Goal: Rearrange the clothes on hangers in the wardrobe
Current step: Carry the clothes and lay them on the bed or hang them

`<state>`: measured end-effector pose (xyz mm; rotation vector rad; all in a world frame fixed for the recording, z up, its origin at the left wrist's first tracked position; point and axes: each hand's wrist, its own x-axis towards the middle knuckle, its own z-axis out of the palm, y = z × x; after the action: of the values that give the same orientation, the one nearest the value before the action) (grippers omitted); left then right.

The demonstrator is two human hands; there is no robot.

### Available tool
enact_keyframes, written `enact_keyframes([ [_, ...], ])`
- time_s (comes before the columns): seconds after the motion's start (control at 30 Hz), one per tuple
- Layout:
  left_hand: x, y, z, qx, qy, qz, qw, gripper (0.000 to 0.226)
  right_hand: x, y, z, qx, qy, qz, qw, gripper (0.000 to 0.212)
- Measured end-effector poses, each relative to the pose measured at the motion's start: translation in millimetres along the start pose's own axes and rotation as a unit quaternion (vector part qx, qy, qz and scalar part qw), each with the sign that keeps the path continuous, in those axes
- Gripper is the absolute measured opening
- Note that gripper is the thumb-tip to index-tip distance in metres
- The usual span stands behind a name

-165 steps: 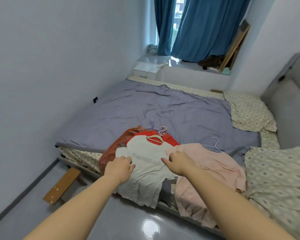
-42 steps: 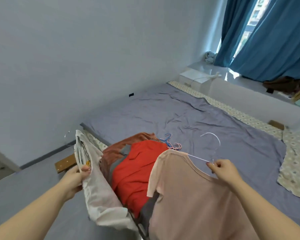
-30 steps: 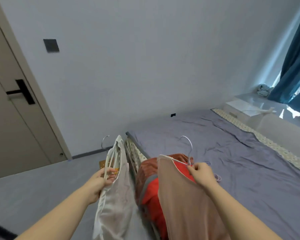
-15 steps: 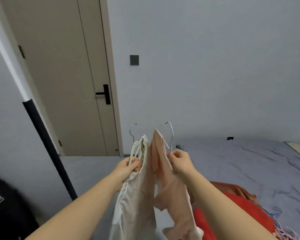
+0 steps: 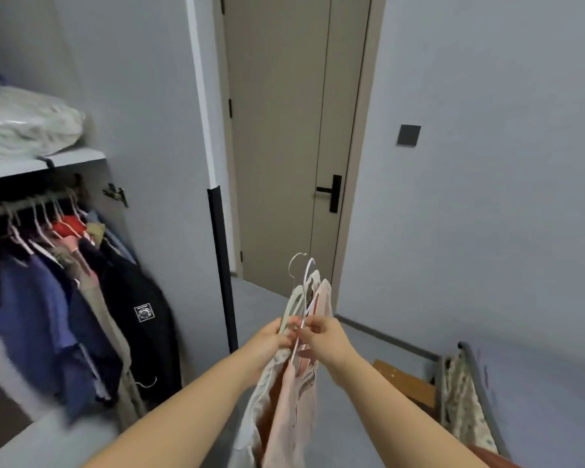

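Home bedroom: wardrobe (image 5: pixel 65 163), bed (image 5: pixel 473 376).

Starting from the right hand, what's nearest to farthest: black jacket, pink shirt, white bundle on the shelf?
1. The pink shirt, its hanger in the right hand.
2. The black jacket, hanging in the wardrobe, left.
3. The white bundle, top shelf, far left.

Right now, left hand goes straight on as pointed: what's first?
The left hand would first meet the right hand, holding hangers right beside it; beyond, probably the door, depth unclear.
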<state>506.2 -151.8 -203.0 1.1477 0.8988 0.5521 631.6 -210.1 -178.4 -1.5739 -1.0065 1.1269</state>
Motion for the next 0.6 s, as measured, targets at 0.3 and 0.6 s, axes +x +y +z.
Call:
enact_keyframes([
  [0.3,-48,-25,-58,-0.004,0.101,0.066,0.993,0.047,20,-7,60,0.01,-0.16,0.012,0.987,0.016],
  [0.6,-114,-46,-144,-0.06,0.28,0.075,0.955,0.05,17,-7,196,0.033,-0.284,0.034,0.958,0.018],
])
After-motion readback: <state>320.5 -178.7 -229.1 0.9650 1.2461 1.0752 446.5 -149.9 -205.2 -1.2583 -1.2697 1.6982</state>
